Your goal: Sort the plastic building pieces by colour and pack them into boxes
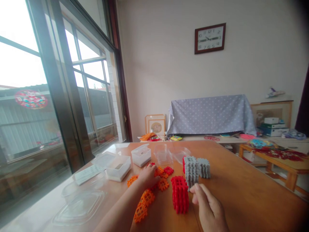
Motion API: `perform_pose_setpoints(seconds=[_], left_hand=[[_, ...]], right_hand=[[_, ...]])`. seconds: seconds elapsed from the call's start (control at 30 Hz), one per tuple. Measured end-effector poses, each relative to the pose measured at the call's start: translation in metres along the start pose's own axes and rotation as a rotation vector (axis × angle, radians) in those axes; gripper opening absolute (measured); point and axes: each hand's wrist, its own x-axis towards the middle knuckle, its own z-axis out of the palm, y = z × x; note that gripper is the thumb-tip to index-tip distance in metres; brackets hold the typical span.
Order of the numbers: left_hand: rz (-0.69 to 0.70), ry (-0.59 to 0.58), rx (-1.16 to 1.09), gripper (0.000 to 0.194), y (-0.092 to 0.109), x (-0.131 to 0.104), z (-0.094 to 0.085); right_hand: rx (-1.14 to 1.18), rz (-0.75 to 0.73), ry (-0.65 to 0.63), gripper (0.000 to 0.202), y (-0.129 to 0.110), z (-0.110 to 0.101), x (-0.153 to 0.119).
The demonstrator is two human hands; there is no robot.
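Observation:
My left hand (147, 177) reaches over a loose heap of orange and red notched lattice pieces, its thumb spread from its fingers; the fingertips are partly hidden. Orange lattice pieces (147, 197) lie below its wrist, and a red piece (168, 170) lies beyond it. On the right, my right hand (209, 207) is closed, thumb and fingertips together beside the lower edge of a grey stack of lattice pieces (191, 170). What it pinches, if anything, I cannot make out. A red stack (180, 195) stands left of that hand. Behind is another grey stack (204, 168).
Clear plastic boxes (118, 166) and a smaller box (141, 155) stand at the back left of the wooden table (231, 193). A transparent lid (78, 207) lies at the front left, near a printed sheet (89, 174). A window borders the left side.

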Motion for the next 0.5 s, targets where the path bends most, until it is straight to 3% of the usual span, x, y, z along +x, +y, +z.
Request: perform_pose_setpoints(seconds=[0.17,0.27,0.37,0.5], left_hand=[[0.077,-0.061,0.014,0.031,-0.012,-0.039,-0.026],[0.099,-0.058,0.011,0.026,-0.016,-0.047,-0.035],[0.113,-0.02,0.01,0.023,-0.011,-0.037,-0.034],[0.171,-0.01,0.001,0.038,0.012,-0.008,-0.019]], right_hand=[[-0.008,0.036,0.013,0.05,0.007,-0.003,-0.001],[-0.025,0.023,0.025,0.051,0.012,-0.004,0.0],[-0.06,-0.019,0.03,0.05,0.015,-0.004,0.001],[-0.121,-0.105,0.031,0.046,0.013,-0.005,0.0]])
